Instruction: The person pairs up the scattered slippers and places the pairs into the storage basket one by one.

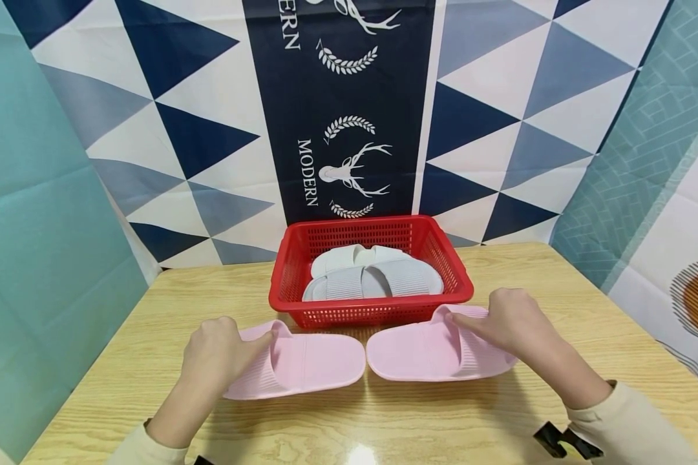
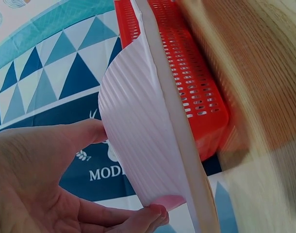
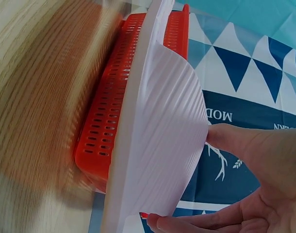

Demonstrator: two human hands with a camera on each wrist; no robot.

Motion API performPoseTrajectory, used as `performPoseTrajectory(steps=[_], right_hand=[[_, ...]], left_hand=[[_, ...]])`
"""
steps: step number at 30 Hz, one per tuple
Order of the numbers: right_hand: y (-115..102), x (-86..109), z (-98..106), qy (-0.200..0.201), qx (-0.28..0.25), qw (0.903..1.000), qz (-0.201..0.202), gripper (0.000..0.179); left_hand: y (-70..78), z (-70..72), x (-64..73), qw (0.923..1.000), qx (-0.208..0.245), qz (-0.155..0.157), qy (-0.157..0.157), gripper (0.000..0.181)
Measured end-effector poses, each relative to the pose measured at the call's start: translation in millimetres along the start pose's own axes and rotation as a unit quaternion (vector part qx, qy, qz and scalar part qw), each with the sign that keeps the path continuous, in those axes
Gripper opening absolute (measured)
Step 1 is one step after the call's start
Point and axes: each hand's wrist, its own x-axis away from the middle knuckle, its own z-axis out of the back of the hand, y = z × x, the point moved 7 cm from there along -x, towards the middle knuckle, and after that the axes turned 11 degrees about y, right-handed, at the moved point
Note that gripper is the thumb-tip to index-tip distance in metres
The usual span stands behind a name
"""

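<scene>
Two pink slippers are held above the wooden table, heels pointing toward each other and nearly touching. My left hand (image 1: 218, 355) pinches the left pink slipper (image 1: 331, 361) by its ribbed strap, thumb at the strap's opening edge. By its strap too, the right pink slipper (image 1: 410, 352) is gripped in my right hand (image 1: 514, 326). Each wrist view shows thumb and fingers at opposite edges of a ribbed strap (image 2: 136, 111). Just behind them stands a red plastic basket (image 1: 372, 313) with a white slipper (image 1: 334, 259) and a light grey slipper (image 1: 410, 276) inside.
The wooden table (image 1: 209, 290) reaches back to a wall cloth (image 1: 349, 90) patterned with triangles and deer heads. Teal cloth (image 1: 52, 213) hangs on the left side, with another patterned cloth (image 1: 645, 161) on the right.
</scene>
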Motion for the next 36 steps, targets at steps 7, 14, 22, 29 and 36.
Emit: performPoseTrajectory(steps=[7,14,22,29,36], right_hand=[[-2.4,-0.2,0.1,-0.001,-0.004,1.0000,0.001,0.059],[-4.8,-0.6,1.0,0.007,-0.006,0.9999,0.009,0.058],[-2.8,0.0,0.3,-0.001,-0.011,0.9999,-0.006,0.057],[-1.9,2.5,-2.3,-0.012,-0.014,0.9998,-0.010,0.059],[-7.7,2.1,-3.4,-0.011,-0.011,0.9999,0.000,0.059]], left_hand=[[2.1,0.6,-0.8,1.0000,0.000,-0.006,0.003,0.057],[2.8,2.2,-0.4,0.9999,-0.003,-0.012,0.007,0.059],[5.0,2.8,-1.3,1.0000,0.000,-0.004,-0.001,0.058],[7.3,1.0,0.6,0.9999,0.004,0.005,-0.012,0.056],[10.0,1.7,1.1,1.0000,0.004,-0.005,-0.002,0.057]])
